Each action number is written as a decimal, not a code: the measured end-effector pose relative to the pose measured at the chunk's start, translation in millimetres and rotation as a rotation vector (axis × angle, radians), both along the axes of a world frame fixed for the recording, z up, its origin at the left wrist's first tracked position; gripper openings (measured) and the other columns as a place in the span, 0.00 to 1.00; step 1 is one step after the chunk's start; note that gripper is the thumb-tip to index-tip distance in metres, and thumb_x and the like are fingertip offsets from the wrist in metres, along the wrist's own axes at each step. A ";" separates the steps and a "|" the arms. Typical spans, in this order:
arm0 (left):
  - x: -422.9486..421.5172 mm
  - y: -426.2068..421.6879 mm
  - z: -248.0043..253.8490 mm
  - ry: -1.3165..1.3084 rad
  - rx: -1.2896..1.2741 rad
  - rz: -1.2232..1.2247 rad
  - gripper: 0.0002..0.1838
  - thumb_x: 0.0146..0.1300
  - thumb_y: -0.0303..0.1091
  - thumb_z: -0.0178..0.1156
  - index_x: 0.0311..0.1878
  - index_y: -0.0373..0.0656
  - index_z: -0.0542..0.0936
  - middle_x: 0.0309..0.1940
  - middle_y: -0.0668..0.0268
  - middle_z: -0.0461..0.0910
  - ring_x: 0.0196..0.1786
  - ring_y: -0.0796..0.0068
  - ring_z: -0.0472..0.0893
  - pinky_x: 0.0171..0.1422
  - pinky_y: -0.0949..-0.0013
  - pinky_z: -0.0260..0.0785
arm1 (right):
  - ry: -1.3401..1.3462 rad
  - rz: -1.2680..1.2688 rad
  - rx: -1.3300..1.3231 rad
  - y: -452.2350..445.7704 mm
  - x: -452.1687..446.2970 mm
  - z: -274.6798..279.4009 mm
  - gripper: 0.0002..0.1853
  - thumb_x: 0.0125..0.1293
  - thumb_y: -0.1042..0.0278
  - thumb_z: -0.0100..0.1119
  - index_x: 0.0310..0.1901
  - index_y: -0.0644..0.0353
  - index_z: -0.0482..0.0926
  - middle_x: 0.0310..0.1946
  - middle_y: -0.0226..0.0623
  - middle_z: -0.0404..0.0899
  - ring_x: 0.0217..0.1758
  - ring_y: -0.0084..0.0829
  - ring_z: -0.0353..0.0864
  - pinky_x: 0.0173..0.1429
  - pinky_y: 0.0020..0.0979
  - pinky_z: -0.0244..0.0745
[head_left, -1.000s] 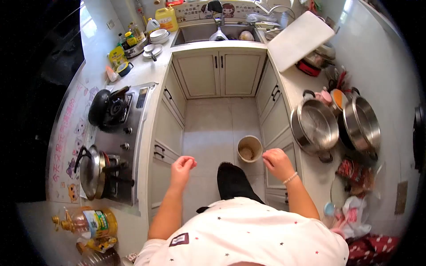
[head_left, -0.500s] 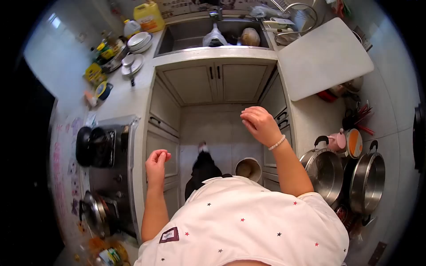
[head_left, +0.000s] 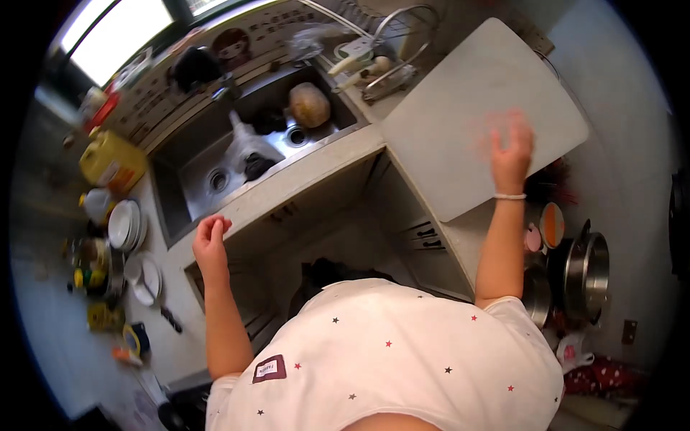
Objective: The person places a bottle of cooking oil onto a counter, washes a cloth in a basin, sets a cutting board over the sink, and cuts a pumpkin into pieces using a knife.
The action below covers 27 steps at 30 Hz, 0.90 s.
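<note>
My right hand (head_left: 512,152) is raised over a large white cutting board (head_left: 467,108), with a beaded bracelet on its wrist. Motion blurs its fingers, but they look stretched out and apart, with nothing seen in them. Whether it touches the board I cannot tell. My left hand (head_left: 210,244) hangs near the front edge of the sink counter, its fingers curled together and nothing showing in them. In front of it lies the steel sink (head_left: 194,161), which holds a clear plastic bag (head_left: 248,147) with something dark inside and a round brownish wrapped item (head_left: 310,105).
Stacked white plates (head_left: 126,224) and a yellow jug (head_left: 113,161) stand on the left counter. A metal rack (head_left: 402,54) is behind the cutting board. Steel pots (head_left: 586,276) sit on the right counter, and a faucet (head_left: 226,87) rises behind the sink.
My view has turned to the right and come closer to the sink. My right hand has moved from above the floor to over the cutting board; my left hand is now by the counter edge.
</note>
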<state>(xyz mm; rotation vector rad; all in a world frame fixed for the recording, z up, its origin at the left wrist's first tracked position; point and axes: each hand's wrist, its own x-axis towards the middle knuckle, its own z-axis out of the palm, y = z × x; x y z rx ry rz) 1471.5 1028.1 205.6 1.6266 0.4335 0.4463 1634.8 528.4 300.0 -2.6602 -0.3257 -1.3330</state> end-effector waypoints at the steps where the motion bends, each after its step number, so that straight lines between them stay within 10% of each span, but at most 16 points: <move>1: 32.8 -5.5 7.6 0.009 0.017 -0.066 0.07 0.64 0.28 0.52 0.38 0.35 0.76 0.32 0.67 0.78 0.38 0.79 0.76 0.48 0.75 0.68 | -0.141 -0.150 -0.020 -16.2 7.1 15.3 0.23 0.57 0.65 0.60 0.53 0.65 0.70 0.54 0.49 0.70 0.59 0.48 0.67 0.63 0.43 0.61; 9: 225.4 -129.8 -1.1 0.006 0.268 -0.748 0.12 0.61 0.35 0.59 0.44 0.38 0.77 0.36 0.64 0.80 0.42 0.75 0.78 0.49 0.72 0.68 | -0.028 -0.268 1.397 -121.6 17.5 20.1 0.25 0.62 0.53 0.59 0.50 0.66 0.69 0.40 0.39 0.74 0.38 0.29 0.74 0.36 0.27 0.73; 18: 400.8 -299.0 5.0 -0.093 0.576 -0.992 0.40 0.54 0.55 0.61 0.63 0.38 0.62 0.63 0.51 0.61 0.66 0.56 0.62 0.68 0.60 0.56 | -0.391 -0.755 0.755 -141.7 47.4 -4.9 0.23 0.61 0.54 0.61 0.45 0.69 0.71 0.35 0.38 0.76 0.34 0.28 0.73 0.40 0.29 0.73; 24: 449.0 -357.6 -40.3 0.278 0.253 -1.063 0.49 0.48 0.63 0.62 0.64 0.36 0.60 0.63 0.49 0.61 0.66 0.52 0.61 0.69 0.59 0.55 | -0.195 -0.021 1.430 -153.6 50.6 -9.8 0.26 0.63 0.60 0.58 0.53 0.75 0.69 0.54 0.49 0.70 0.53 0.38 0.73 0.59 0.36 0.68; 27: 443.9 -358.4 -47.0 0.220 0.172 -0.989 0.43 0.48 0.63 0.62 0.59 0.37 0.67 0.57 0.50 0.68 0.61 0.52 0.67 0.63 0.59 0.61 | -0.282 -0.167 1.387 -122.5 55.7 5.9 0.27 0.64 0.62 0.57 0.53 0.82 0.67 0.57 0.51 0.68 0.58 0.39 0.69 0.63 0.38 0.65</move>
